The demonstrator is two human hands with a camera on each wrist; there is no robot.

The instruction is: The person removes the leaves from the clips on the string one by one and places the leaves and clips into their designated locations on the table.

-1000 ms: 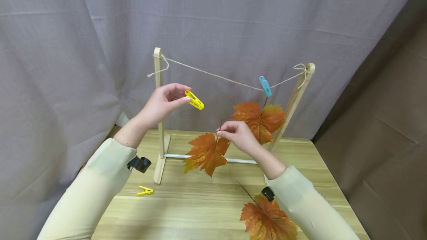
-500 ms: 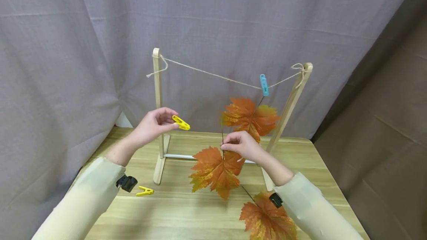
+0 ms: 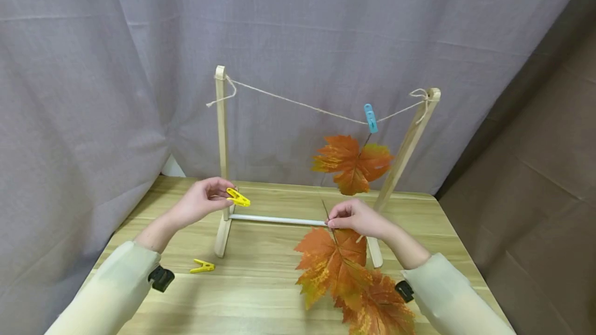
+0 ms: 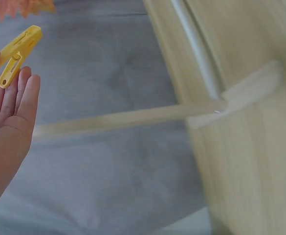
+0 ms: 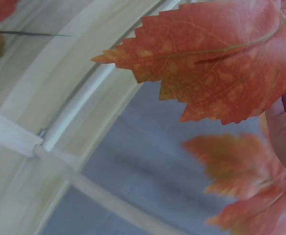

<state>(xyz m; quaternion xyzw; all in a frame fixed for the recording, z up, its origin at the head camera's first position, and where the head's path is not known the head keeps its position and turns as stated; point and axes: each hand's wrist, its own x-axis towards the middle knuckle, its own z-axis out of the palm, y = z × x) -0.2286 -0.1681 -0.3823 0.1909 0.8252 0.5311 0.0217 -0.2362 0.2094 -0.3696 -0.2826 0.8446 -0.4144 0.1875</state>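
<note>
Both hands have dropped toward the bench (image 3: 261, 293): left hand (image 3: 202, 203) pinching the yellow clip (image 3: 238, 197), right hand (image 3: 356, 218) pinching the leaf (image 3: 332, 262) stem, now lower centre.

A light wooden table (image 3: 261, 299) bore a small wooden drying frame (image 3: 222, 159) — beside it lay a yellow plastic clothespin (image 3: 202, 266) and an orange maple leaf (image 3: 382, 309).
</note>
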